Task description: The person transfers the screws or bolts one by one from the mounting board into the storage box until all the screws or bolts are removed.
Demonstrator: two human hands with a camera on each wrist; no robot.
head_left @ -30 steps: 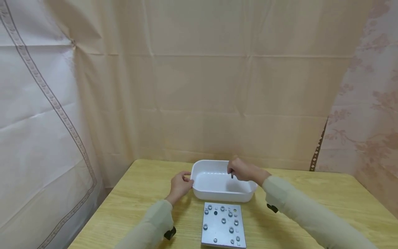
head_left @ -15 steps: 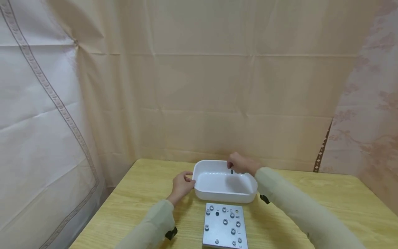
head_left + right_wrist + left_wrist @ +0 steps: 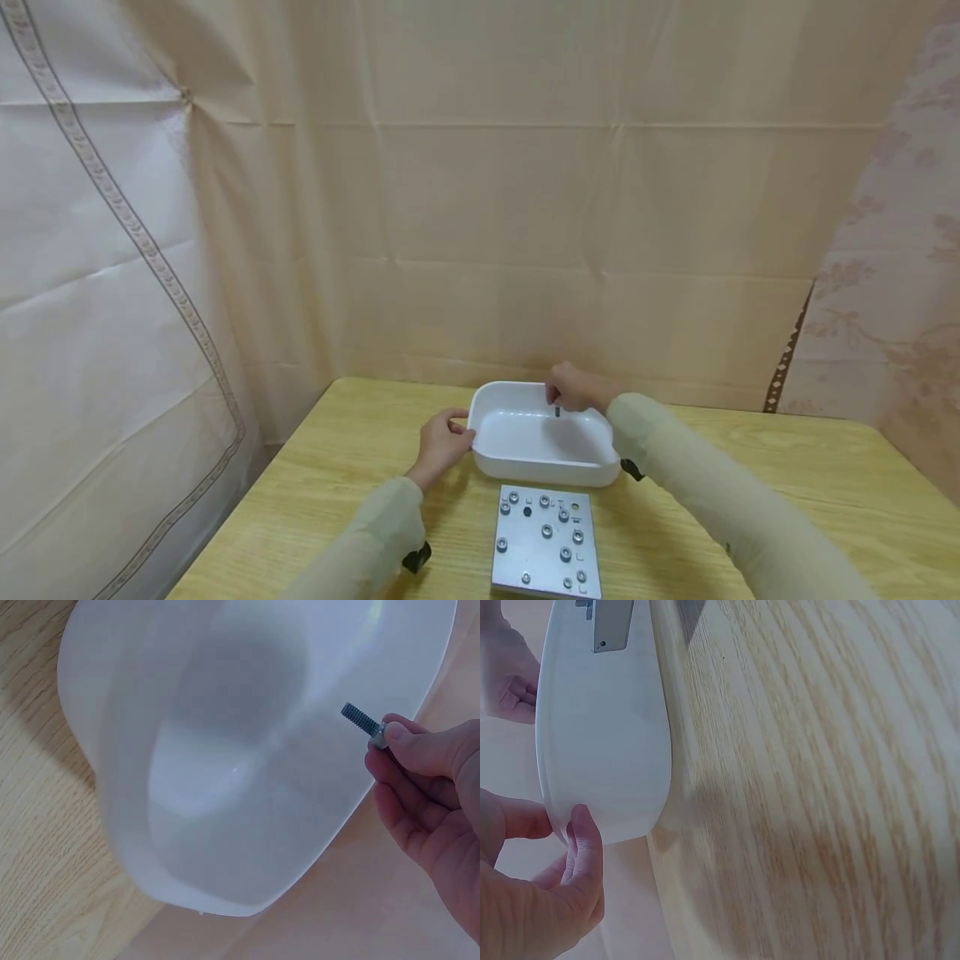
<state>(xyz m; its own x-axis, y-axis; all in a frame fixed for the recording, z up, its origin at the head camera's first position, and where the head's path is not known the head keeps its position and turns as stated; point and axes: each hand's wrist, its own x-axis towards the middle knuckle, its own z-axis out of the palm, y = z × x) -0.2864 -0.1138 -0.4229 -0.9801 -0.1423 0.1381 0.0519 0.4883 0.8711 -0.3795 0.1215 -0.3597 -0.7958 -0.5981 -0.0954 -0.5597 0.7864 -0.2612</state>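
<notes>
A white rectangular basin (image 3: 543,472) stands on the wooden table, its inside bare in the head view. At its left end my left hand (image 3: 442,443) pinches the rim between thumb and fingers; the left wrist view shows the fingertips (image 3: 585,821) against the outer wall. Over the back part of the basin, my right hand (image 3: 576,388) holds a bolt (image 3: 361,720) by its head between thumb and fingers. The bolt's threaded shank sticks out bare, pointing down into the basin in the head view.
A silver metal plate (image 3: 536,560) with several socket-head bolts and small holes lies in front of the basin, near the table's front. Wooden tabletop (image 3: 750,475) extends to both sides. A beige cloth (image 3: 480,208) hangs just behind the back edge.
My right hand, still holding the bolt, has moved slightly back and left over the basin. The left hand keeps its hold on the rim. The head view has shifted a little.
</notes>
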